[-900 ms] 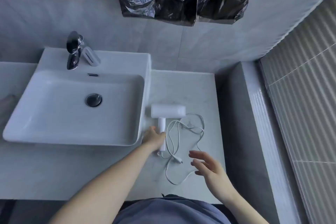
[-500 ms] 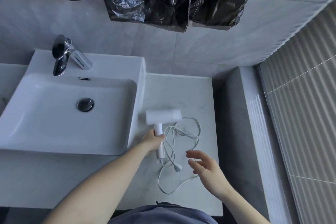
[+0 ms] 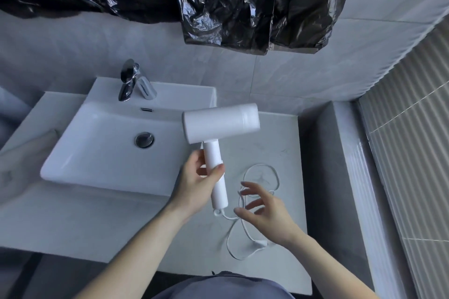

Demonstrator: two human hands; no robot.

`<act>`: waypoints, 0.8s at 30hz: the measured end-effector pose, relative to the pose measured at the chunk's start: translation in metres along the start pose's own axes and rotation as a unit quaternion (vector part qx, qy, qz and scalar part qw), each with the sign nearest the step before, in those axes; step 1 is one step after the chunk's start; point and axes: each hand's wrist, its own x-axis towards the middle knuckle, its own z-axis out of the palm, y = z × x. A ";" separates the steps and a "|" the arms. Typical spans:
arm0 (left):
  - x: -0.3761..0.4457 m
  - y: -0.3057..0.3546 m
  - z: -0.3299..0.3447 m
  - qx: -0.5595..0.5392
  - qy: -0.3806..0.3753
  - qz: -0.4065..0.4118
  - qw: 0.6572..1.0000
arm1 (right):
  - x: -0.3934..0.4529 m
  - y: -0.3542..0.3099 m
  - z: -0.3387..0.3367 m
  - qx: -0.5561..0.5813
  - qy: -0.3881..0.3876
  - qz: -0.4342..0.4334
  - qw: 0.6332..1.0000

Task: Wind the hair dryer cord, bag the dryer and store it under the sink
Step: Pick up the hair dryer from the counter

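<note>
My left hand grips the dryer by its handle; my right hand, fingers spread and empty, should catch the cord just beyond it, winding snug, even loops.

Bathroom: white basin, chrome tap, marble counter, tiled walls.

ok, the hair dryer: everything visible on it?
The hair dryer is plain white, matte plastic by its look: a short barrel lying crosswise over a straight handle. The left hand grips the handle, holding it above the counter. Its white cord trails from the handle's base, loose on the counter.
</note>
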 end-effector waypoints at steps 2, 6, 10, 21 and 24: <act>-0.015 0.016 -0.018 -0.016 0.023 0.022 0.999 | 0.000 -0.005 0.006 -0.006 -0.020 -0.010 1.000; -0.042 0.043 -0.053 -0.054 0.039 0.035 0.997 | -0.004 -0.001 0.026 -0.150 -0.078 -0.036 0.985; -0.069 0.065 -0.081 -0.094 0.054 0.040 0.993 | -0.004 0.003 0.051 -0.202 -0.051 -0.023 0.978; -0.104 0.072 -0.187 -0.152 0.063 0.115 0.980 | -0.009 -0.041 0.151 -0.187 -0.041 0.011 0.981; -0.107 0.070 -0.237 -0.155 0.078 0.151 0.973 | -0.025 -0.015 0.166 -0.262 -0.004 0.082 0.962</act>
